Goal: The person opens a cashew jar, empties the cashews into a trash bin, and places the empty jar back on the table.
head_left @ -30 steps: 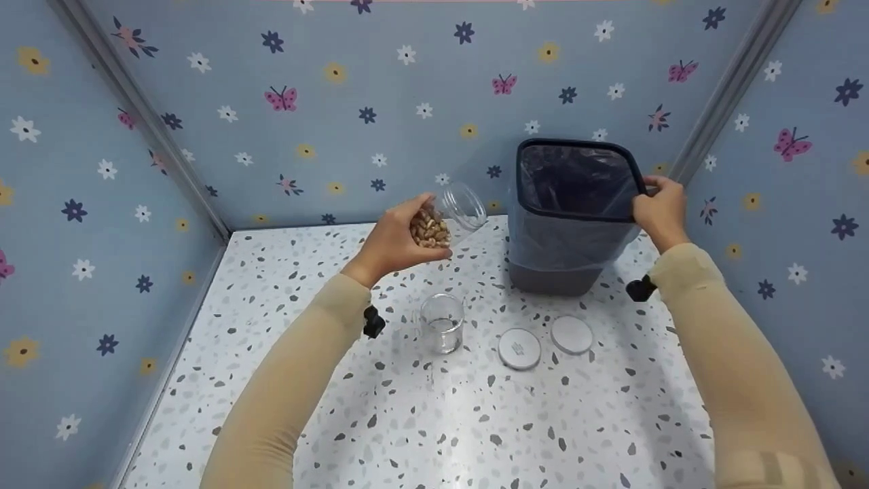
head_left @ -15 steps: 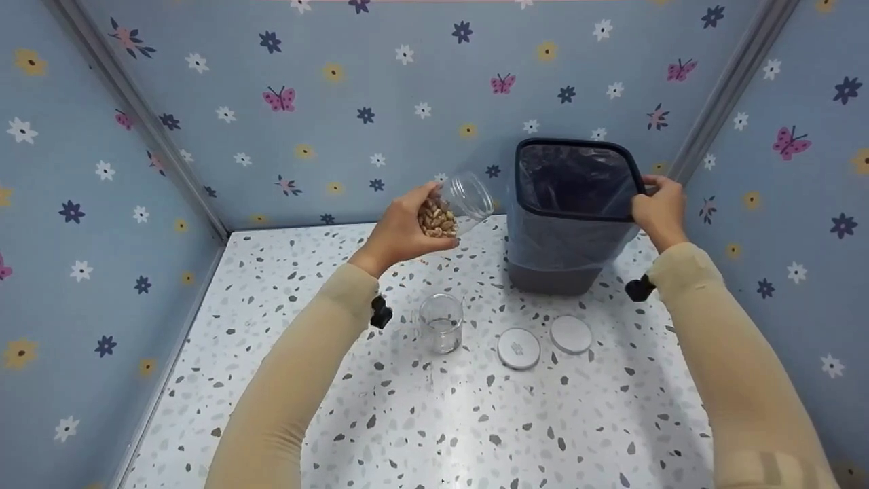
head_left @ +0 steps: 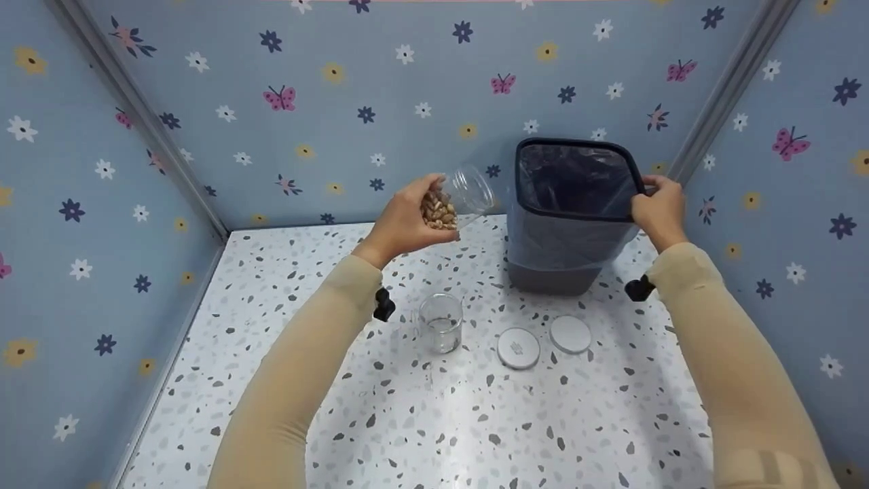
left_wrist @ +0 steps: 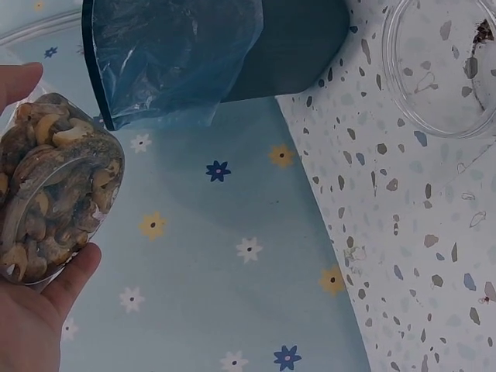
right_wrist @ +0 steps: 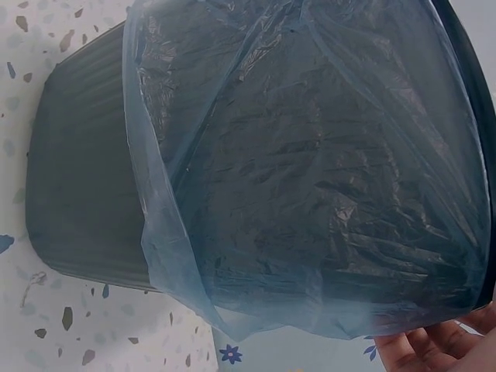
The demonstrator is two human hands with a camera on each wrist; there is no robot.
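My left hand grips a clear jar in the head view, thumb on the near side. The jar is held in the air, tilted with its open mouth toward the upper right. Inside, packed at the bottom end, are cashew nuts, several with dark patches. Just right of the jar stands a grey waste bin with a translucent blue liner folded over its black rim. My right hand holds the rim's right side, its fingers partly hidden behind the bin in the right wrist view.
A clear glass vessel stands upright on the speckled tabletop, with a dark bit in it. Two round white lids, a left one and a right one, lie in front of the bin. A flowered wall rises behind.
My left hand has carried the tilted jar a little up and to the right, closer to the bin. My right hand keeps its place on the rim.
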